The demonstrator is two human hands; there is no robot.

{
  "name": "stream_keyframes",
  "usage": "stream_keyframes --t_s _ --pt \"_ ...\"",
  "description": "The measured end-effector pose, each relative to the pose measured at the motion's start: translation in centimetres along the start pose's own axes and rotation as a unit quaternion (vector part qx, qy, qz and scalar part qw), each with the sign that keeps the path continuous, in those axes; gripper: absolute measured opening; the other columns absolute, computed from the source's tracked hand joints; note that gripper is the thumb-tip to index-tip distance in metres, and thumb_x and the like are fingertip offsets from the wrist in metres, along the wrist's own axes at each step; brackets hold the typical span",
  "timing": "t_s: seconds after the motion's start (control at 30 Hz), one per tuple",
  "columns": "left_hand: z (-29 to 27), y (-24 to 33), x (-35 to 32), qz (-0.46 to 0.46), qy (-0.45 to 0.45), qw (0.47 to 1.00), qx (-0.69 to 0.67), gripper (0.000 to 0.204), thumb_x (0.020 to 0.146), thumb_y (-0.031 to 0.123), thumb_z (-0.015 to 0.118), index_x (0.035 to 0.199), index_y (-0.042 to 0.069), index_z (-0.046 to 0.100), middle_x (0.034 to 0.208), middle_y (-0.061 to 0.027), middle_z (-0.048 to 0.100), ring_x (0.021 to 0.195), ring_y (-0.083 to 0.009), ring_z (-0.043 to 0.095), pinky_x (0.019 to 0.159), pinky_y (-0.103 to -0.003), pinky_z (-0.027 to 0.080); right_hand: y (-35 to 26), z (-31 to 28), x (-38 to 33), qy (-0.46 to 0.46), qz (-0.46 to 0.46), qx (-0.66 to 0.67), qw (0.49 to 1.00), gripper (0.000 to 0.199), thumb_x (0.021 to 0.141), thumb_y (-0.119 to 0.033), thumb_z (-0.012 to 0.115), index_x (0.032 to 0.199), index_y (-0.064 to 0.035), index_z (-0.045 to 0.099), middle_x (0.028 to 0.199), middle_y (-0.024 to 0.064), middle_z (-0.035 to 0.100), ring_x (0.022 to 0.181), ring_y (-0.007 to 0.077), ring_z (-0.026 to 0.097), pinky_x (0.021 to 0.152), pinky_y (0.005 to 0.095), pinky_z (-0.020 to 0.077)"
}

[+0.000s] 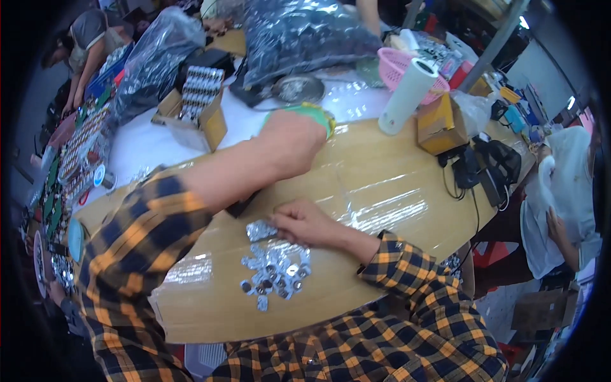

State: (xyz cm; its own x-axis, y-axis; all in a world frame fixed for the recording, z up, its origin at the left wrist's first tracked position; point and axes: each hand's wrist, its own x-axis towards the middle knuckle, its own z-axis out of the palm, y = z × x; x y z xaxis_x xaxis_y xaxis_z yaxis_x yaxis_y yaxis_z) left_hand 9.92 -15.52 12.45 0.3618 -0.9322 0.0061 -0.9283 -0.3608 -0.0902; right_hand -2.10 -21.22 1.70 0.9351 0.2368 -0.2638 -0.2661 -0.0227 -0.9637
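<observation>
My left arm stretches across the table, with my left hand (pixel 294 141) at a green, yellow-edged thing (pixel 318 116) that looks like a shallow dish. The fingers of that hand are hidden behind its back. Closer to me, my right hand (pixel 307 223) is closed, thumb and fingers pinching at a cluster of small silver pieces (pixel 259 230). Just below lies a loose pile of small shiny metal parts (pixel 277 270), some with dark round centres. A dark object (pixel 243 205) is partly covered by my left forearm.
Beyond my hands stand an open cardboard box (pixel 213 124) of stacked metal parts, a large bag of dark items (pixel 305 41), a pink basket (pixel 396 62) and a pale upright roll (pixel 407 95). A small carton (pixel 440 124) and black adapters with cables (pixel 487 162) sit right. Other people work at both sides.
</observation>
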Motion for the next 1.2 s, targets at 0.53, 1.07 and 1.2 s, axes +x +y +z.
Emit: stream_keyframes --t_s 0.53,1.07,1.2 --pt "6.3 -7.5 7.4 0.033 -0.04 0.992 -0.119 0.023 0.064 0.016 0.064 0.078 -0.002 0.065 0.076 -0.0229 0.064 0.076 -0.0354 0.065 0.064 -0.044 0.052 1.4 -1.2 0.3 -0.034 -0.092 0.014 0.995 0.037 0.094 -0.025 0.055 0.067 -0.0003 0.057 0.053 0.002 0.052 0.04 0.0064 0.044 0.037 0.0243 0.0349" --pt "8.5 -11.1 10.1 0.028 -0.194 0.972 -0.13 0.014 0.06 0.005 0.071 0.065 -0.001 0.06 0.063 -0.0116 0.064 0.054 -0.0236 0.064 0.05 -0.035 0.05 0.8 -0.6 0.3 -0.033 -0.089 0.019 0.995 0.039 0.096 -0.029 0.054 0.066 -0.004 0.057 0.053 -0.0027 0.05 0.042 0.0026 0.042 0.037 0.0205 0.0315" --pt "7.7 -10.9 10.1 -0.089 -0.237 0.894 -0.37 0.016 0.068 0.001 0.073 0.069 0.001 0.057 0.059 -0.0075 0.06 0.052 -0.0152 0.062 0.044 -0.028 0.051 1.7 -0.7 0.6 -0.025 -0.11 0.017 0.993 0.038 0.096 -0.028 0.054 0.067 -0.0027 0.058 0.053 -0.0022 0.051 0.043 0.0031 0.044 0.038 0.0208 0.0327"
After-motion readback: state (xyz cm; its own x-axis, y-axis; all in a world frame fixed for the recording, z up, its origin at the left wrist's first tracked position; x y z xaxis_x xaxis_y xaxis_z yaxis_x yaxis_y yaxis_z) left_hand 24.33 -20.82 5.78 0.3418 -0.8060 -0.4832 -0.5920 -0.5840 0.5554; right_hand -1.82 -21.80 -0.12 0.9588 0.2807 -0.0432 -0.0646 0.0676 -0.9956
